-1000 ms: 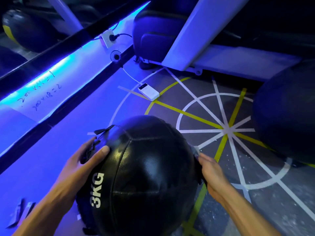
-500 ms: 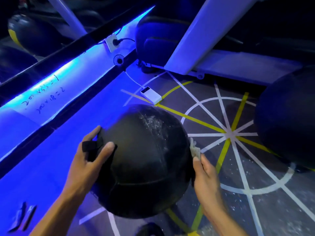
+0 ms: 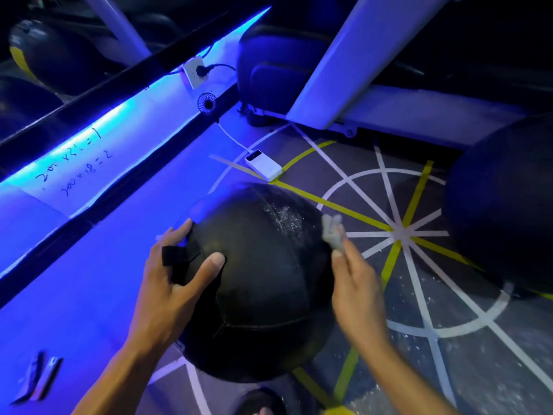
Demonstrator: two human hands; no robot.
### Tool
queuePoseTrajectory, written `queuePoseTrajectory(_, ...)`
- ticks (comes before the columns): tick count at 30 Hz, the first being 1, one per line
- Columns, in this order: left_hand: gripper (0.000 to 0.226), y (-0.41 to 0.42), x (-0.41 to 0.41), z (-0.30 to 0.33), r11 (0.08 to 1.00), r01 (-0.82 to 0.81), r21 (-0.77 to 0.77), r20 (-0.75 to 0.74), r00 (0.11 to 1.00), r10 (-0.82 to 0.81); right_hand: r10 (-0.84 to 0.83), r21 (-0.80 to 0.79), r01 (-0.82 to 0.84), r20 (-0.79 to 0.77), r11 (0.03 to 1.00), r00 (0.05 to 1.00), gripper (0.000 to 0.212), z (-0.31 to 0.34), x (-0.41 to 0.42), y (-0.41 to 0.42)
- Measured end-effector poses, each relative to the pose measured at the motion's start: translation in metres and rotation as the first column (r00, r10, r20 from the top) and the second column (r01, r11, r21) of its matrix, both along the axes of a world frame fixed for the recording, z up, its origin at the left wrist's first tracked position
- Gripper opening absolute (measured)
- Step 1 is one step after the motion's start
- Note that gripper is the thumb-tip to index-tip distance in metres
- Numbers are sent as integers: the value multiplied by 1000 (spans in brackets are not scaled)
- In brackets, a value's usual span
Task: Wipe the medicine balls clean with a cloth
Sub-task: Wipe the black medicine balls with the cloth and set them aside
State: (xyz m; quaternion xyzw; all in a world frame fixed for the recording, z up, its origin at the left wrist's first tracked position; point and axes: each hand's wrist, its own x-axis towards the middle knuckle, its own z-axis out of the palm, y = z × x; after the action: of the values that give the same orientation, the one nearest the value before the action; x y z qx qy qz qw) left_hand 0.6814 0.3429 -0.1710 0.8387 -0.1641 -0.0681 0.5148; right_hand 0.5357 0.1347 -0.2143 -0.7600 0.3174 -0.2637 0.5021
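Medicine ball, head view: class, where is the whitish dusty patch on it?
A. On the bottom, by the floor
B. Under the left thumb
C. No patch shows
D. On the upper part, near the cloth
D: the whitish speckled patch lies on the upper part of the medicine ball, beside the cloth in the right hand.

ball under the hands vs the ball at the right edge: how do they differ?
The near medicine ball is steadied by the left hand, fingers through its strap; the far ball sits untouched. The near ball shows a whitish dusty patch near its top seam, with the right hand holding the cloth beside it; no such patch shows on the far ball. The near one is fully visible, the far one cropped by the frame. Both are dark and round.
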Motion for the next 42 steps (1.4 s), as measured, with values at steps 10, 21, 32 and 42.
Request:
queuePoseTrajectory(10,83,-19,-11,5,995,62,83,96,993,-70,-66,84,69,-38,994,997,36,-2,7,-27)
queuePoseTrajectory(21,81,-28,-5,8,971,165,173,164,967,-194,24,-17,-23,56,1000,998,42,11,1,-22)
queuePoseTrajectory(32,79,-33,-17,12,948,224,228,213,938,-273,100,-102,-94,54,990,994,44,26,-7,-16)
queuePoseTrajectory(42,77,-35,-19,11,937,252,240,237,921,-308,86,-62,-84,21,994,996,45,25,1,-33)
